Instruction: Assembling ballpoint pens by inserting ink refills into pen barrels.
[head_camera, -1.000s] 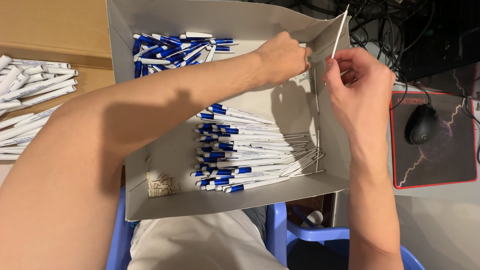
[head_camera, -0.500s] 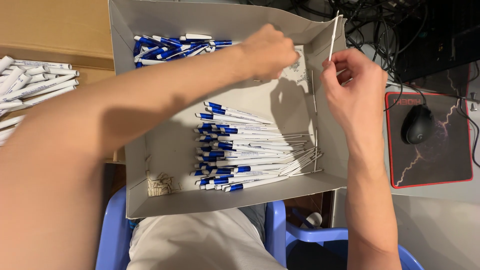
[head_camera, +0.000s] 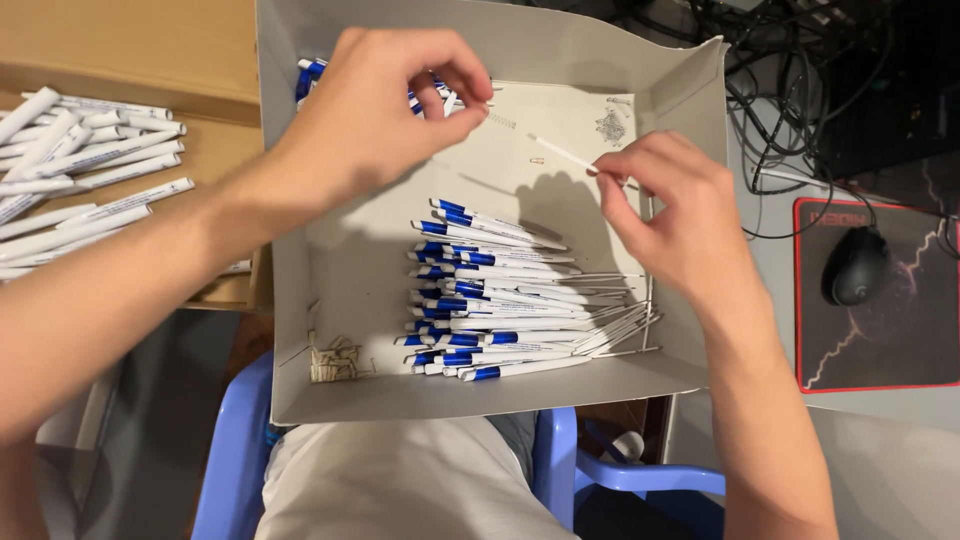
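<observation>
Right hand: Presently I see my right hand (head_camera: 690, 215) pinching the end of a thin white refill tube (head_camera: 562, 153) between thumb and fingertips, so the tube juts up and to the left over the box floor, free end out where the other hand can meet it.
Left hand: my left hand (head_camera: 385, 95) is curled, thumb and forefinger pressed together on a small coiled spring (head_camera: 500, 119) that sticks out to the right; I judge the pinch is that fine because the part is tiny.
Gap: the spring's tip and the tube's tip are near each other but apart, roughly in line.
Arm pose: my left forearm crosses in from the lower left, wrist raised; my right forearm rises from the lower right, wrist bent inward.
Box: both hands hover above a shallow grey cardboard box (head_camera: 690, 372) on my lap, which would catch dropped bits.
Stack: white pens with blue clips (head_camera: 500, 300) lie in a row below the hands, with bare refills beside them.
Far corner: a small heap of springs (head_camera: 610, 125) sits just beyond the right fingers.
Outside: white pen barrels (head_camera: 80, 190) lie left; a black mouse (head_camera: 855, 265) sits right.
</observation>
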